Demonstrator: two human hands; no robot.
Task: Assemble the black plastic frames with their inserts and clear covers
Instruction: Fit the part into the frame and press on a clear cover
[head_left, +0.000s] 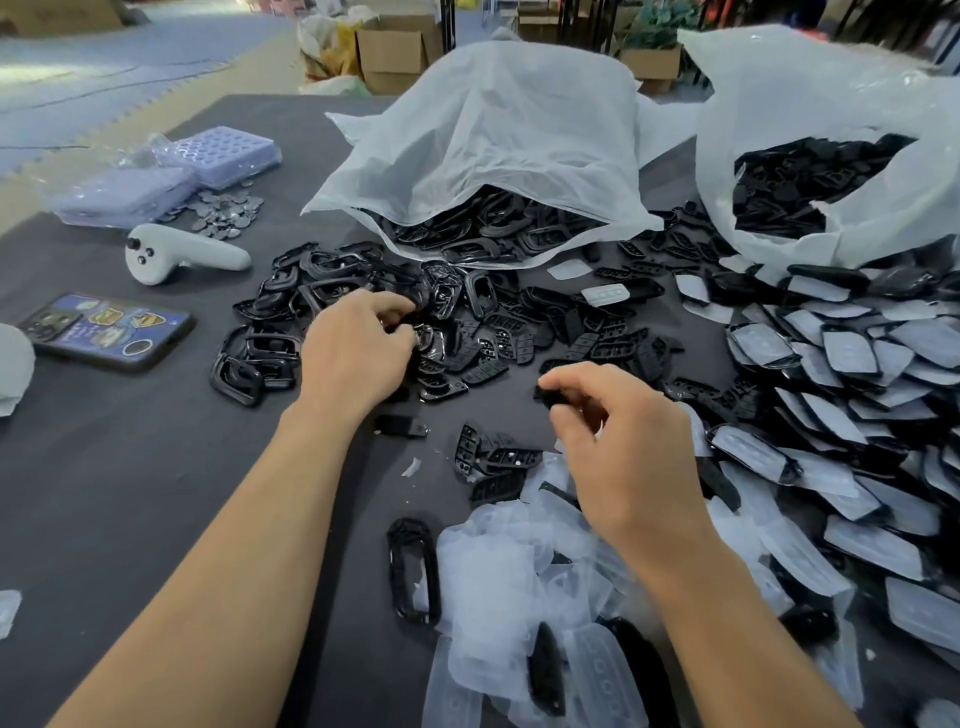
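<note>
My left hand (358, 348) reaches into the heap of glossy black frames (291, 296) at table centre, its fingers curled round a black frame (431, 332). My right hand (618, 447) hovers lower right, pinching a small black insert (550, 395) between thumb and fingers. Flat black inserts (587, 338) with holes are scattered between the hands. Clear covers (509, 582) pile up near the front, under my right wrist. A single black frame (413, 577) lies beside them. Finished pieces with clear covers (852, 415) are stacked on the right.
Two white plastic bags (493, 135) (831, 104) spill black parts at the back. A phone (109, 330), a white controller (182, 254), purple trays (223, 150) and small metal discs (223, 213) lie at the left on the dark table (130, 493). Cardboard boxes (395, 52) stand behind.
</note>
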